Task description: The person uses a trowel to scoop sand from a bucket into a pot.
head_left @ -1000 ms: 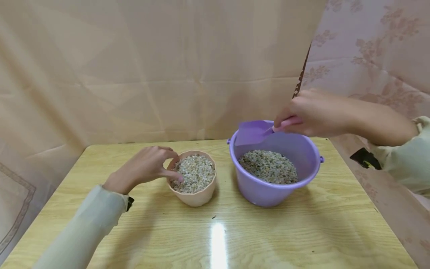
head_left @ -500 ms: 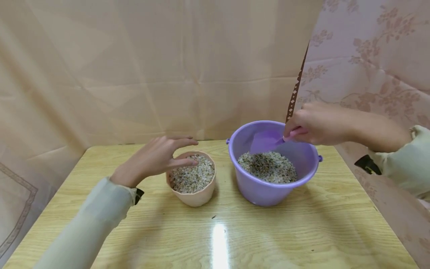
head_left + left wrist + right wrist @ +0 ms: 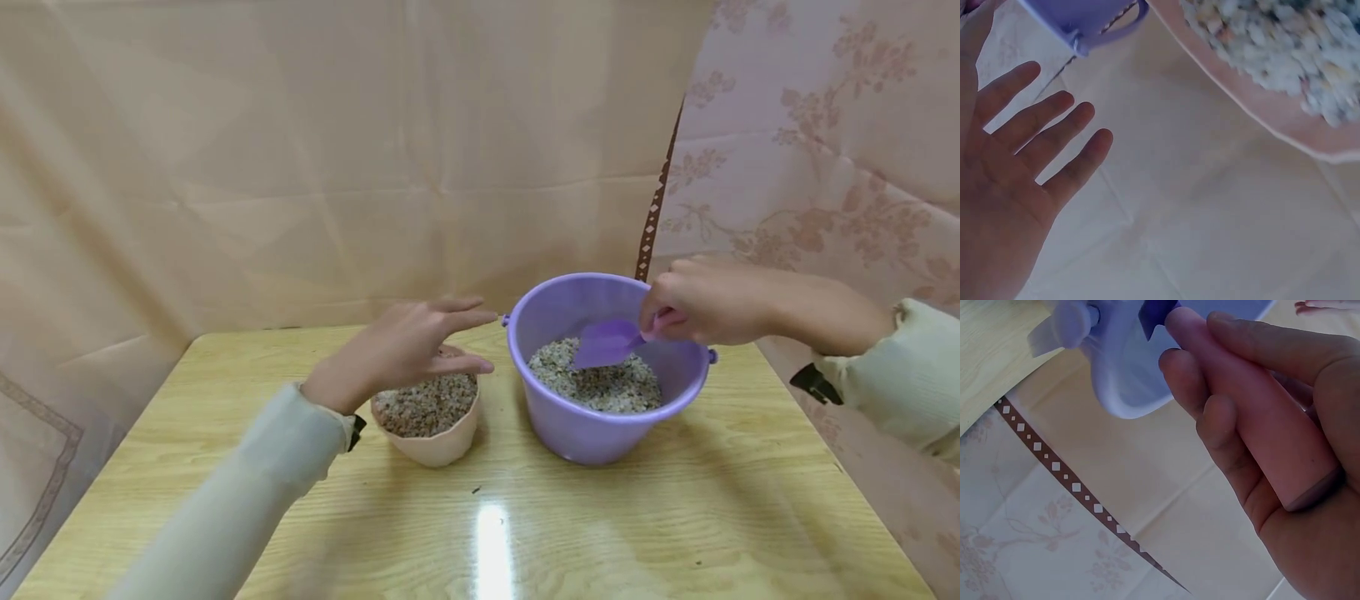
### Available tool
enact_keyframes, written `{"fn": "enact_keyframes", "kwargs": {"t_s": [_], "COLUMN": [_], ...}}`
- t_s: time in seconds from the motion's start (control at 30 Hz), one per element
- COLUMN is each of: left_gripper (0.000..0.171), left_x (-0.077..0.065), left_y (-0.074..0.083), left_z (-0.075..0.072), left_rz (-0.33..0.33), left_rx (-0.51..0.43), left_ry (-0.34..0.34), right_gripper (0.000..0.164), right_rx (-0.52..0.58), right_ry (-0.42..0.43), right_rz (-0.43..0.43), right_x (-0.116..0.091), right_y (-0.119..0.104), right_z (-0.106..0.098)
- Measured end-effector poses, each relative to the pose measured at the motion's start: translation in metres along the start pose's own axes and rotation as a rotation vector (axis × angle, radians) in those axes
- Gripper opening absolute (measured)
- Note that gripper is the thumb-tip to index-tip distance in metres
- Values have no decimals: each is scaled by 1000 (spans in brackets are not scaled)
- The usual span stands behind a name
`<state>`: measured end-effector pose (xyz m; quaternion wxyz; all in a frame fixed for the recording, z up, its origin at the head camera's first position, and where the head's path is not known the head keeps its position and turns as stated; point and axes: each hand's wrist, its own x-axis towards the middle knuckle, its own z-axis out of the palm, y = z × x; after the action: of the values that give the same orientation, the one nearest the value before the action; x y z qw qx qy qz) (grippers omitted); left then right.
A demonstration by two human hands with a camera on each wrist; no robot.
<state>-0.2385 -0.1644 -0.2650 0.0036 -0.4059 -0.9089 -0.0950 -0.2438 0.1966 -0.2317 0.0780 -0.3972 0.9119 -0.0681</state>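
Note:
In the head view my right hand (image 3: 701,300) grips the pink handle (image 3: 1260,412) of a small purple shovel (image 3: 606,343). The shovel's blade hangs inside the purple bucket (image 3: 585,433), over the gravel (image 3: 618,387) that partly fills it. My left hand (image 3: 397,350) is held above the peach-coloured pot (image 3: 435,452), its fingers stretched towards the bucket and holding nothing. Gravel (image 3: 423,407) fills the pot nearly to its wavy rim. In the left wrist view the fingers (image 3: 1072,162) are spread, apart from the pot.
Pot and bucket stand side by side on a wood-grain table (image 3: 600,542). A beige cloth (image 3: 337,167) hangs behind it. On the right hangs a flowered cloth (image 3: 825,167) with a brown patterned edge. A small dark speck (image 3: 476,490) lies in front of the pot.
My left hand has lifted off the gravel in the pot and moved right, its fingers straightening. My right hand has lowered the shovel from the bucket's rim to the gravel inside.

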Motion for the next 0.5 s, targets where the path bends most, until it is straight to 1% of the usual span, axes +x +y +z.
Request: {"fn": "enact_keyframes", "kwargs": {"t_s": [0.13, 0.27, 0.37, 0.5], "left_gripper": [66, 64, 63, 61], "left_x": [8, 15, 19, 25], "left_y": [4, 7, 8, 8], "left_z": [6, 10, 12, 12], "left_rz": [26, 68, 99, 144], "left_rx": [23, 45, 38, 3], "left_ry": [-26, -32, -10, 11], "right_gripper": [16, 16, 17, 18], "right_rx": [2, 6, 29, 46], "right_ry": [-13, -39, -70, -106], "right_rz": [9, 26, 48, 66], "right_x": [-1, -3, -4, -6], "right_y": [-1, -3, -3, -3], "right_z": [-1, -4, -7, -9]}}
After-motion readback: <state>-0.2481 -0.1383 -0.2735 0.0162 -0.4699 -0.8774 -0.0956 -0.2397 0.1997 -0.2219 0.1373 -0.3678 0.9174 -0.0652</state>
